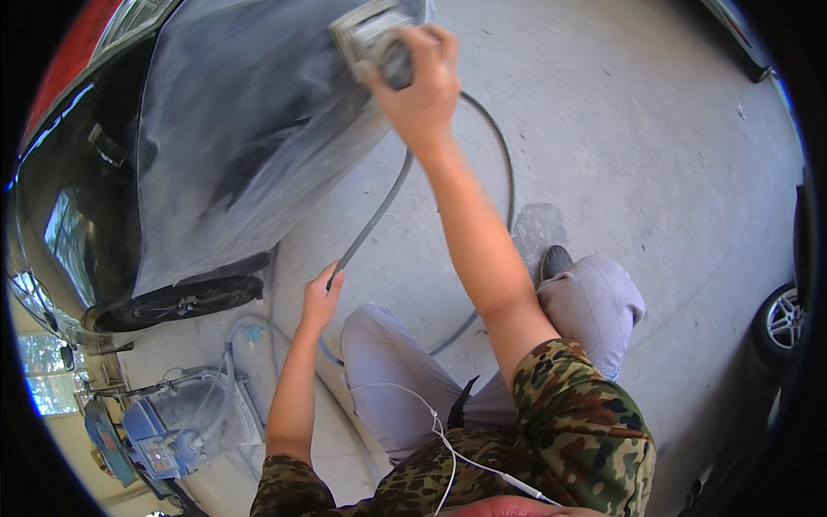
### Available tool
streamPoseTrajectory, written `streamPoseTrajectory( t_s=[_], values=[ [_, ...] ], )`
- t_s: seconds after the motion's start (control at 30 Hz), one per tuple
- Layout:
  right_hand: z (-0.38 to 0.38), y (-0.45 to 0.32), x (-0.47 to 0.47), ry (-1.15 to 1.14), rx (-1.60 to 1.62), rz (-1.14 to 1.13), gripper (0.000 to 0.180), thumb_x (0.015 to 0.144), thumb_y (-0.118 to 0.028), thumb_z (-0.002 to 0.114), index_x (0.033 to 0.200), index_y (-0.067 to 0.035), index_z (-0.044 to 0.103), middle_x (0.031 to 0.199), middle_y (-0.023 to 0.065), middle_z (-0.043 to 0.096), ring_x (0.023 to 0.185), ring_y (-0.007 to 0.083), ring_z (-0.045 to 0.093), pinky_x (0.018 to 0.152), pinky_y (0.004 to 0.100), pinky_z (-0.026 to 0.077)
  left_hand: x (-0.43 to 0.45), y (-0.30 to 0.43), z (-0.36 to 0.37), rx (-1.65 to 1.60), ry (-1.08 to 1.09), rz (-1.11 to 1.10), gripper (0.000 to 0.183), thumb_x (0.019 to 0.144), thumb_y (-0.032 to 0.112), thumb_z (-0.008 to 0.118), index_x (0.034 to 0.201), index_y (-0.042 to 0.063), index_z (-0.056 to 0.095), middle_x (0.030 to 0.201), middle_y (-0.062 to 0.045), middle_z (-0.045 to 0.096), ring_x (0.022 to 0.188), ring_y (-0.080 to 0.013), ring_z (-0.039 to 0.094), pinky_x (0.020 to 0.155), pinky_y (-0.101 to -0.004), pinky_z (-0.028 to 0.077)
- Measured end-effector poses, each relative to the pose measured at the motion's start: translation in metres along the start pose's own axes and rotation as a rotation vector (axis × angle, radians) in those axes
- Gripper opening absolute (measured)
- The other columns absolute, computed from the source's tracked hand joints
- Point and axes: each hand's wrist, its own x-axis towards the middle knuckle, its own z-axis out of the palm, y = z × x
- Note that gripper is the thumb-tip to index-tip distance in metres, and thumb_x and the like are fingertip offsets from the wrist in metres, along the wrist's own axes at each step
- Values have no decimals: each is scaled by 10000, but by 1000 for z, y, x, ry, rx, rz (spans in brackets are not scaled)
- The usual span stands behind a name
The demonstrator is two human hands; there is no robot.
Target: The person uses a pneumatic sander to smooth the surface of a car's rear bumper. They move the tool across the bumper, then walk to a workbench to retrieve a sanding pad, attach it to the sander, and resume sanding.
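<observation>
My right hand (420, 77) is shut on a light-coloured sander (368, 35), slightly blurred, held against the dust-covered dark car body panel (226, 110) at the top. The fingers wrap round its rounded top; its working face is hidden against the panel. Lower left of it, my left hand (324, 287) grips a grey hose (375, 223), which runs up behind my right hand. The panel shows pale sanded areas and darker patches, beside a glossy black panel (84, 155).
Below the car's wheel (181, 302) stands a blue, dusty extractor machine (158, 430) with a pale hose. More hose (507, 148) loops over the concrete floor (620, 161) near my shoe (554, 262). Another car's wheel (785, 316) is at the right edge. White earphone wires (452, 446) hang at my chest.
</observation>
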Motion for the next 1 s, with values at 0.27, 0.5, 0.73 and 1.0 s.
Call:
streamPoseTrajectory(
  t_s=[0.27, 0.5, 0.73, 1.0],
  values=[
    [-5, 23, 14, 83, -45, 43, 579, 708, -223, 932, 1208, -164, 647, 1184, 145, 591, 915, 359, 685, 739, 454, 580, -4, -2, -2, -19, 18, 0, 408, 1075, 318, 632, 1328, 0, 673, 850, -138, 700, 731, -178, 611, 734, -334, 526],
    [24, -64, -46, -8, -29, -115, 507, 650, -167, 943, 1094, -199, 701, 1107, 70, 621, 847, 266, 692, 658, 363, 598, -19, -22, 3, 46, -16, -161, 414, 1076, 329, 630, 1333, 7, 673, 870, -146, 713, 739, -177, 619, 748, -335, 533],
    [15, -52, -38, 6, -32, -70, 505, 678, -145, 934, 1121, -174, 693, 1112, 86, 630, 918, 276, 688, 664, 378, 582, -26, -22, 10, 10, 74, -85, 406, 1078, 320, 627, 1343, 16, 671, 810, -127, 669, 706, -161, 581, 708, -325, 515],
    [9, -34, -10, 120, -54, -3, 557, 691, -142, 913, 1182, -150, 650, 1181, 118, 603, 1039, 325, 651, 721, 423, 591, -34, -26, 11, -47, 118, -129, 398, 1078, 322, 629, 1338, 24, 676, 802, -113, 646, 698, -154, 550, 692, -316, 504]
  ],
)
